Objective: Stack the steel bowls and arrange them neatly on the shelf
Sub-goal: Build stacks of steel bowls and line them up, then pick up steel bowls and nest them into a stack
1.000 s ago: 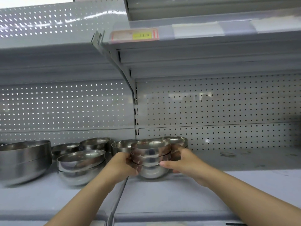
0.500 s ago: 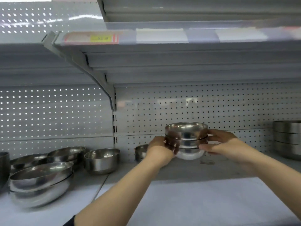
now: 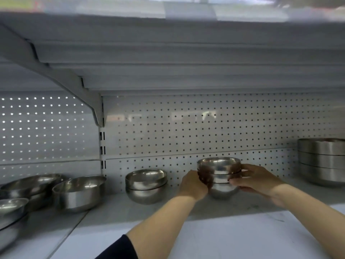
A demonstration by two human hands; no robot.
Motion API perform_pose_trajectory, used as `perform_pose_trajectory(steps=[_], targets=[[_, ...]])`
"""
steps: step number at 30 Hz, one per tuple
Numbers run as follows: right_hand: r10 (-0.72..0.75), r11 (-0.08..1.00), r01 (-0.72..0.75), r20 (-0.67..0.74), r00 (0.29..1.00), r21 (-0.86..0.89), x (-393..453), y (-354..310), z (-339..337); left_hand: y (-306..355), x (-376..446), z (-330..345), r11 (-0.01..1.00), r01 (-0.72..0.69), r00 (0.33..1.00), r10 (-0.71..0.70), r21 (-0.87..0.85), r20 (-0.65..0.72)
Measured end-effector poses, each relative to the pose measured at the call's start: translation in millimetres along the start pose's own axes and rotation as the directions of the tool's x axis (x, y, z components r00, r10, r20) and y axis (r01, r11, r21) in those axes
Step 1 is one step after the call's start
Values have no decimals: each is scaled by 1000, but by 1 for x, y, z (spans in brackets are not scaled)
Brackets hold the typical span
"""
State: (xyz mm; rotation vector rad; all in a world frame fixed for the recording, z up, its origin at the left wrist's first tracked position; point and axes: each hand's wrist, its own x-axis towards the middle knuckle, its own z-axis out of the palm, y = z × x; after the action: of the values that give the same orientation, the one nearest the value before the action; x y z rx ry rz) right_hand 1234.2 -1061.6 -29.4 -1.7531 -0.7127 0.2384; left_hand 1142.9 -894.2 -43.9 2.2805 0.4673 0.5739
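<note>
A stack of three small steel bowls sits at the back of the grey shelf, close to the pegboard wall. My left hand grips its left side and my right hand grips its right side. The bottom bowl looks to be touching the shelf, though I cannot be sure. A stack of two similar bowls stands just to the left. A taller stack of large steel bowls stands at the far right.
On the neighbouring shelf section to the left are a deep steel bowl, flatter stacked bowls and another bowl at the edge. A shelf with a slanted bracket hangs low overhead.
Both hands have carried the three-bowl stack rightwards from the cluster of bowls and lowered it onto the right shelf section. My view has swung right, bringing the large stack into sight.
</note>
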Motion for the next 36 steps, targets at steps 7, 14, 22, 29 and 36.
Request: perform_pose_trajectory(steps=[7, 14, 22, 29, 36], targets=[[-6, 999, 5, -45, 999, -33, 9, 16, 10, -5, -6, 2, 994, -69, 998, 69, 90, 1], [-69, 938, 0, -185, 980, -347, -1, 2, 11, 11, -24, -25, 953, -60, 998, 64, 296, -6], [-482, 845, 340, -313, 818, -413, -41, -70, 53, -29, -115, -177, 828, 38, 957, 130, 559, -258], [-555, 760, 598, 224, 801, -256, -116, -134, 212, -94, -211, -267, 812, 46, 898, 221, 582, -380], [-442, 777, 581, 447, 778, -243, -127, -144, 339, -164, -257, -351, 835, 203, 873, 82, 511, -480]])
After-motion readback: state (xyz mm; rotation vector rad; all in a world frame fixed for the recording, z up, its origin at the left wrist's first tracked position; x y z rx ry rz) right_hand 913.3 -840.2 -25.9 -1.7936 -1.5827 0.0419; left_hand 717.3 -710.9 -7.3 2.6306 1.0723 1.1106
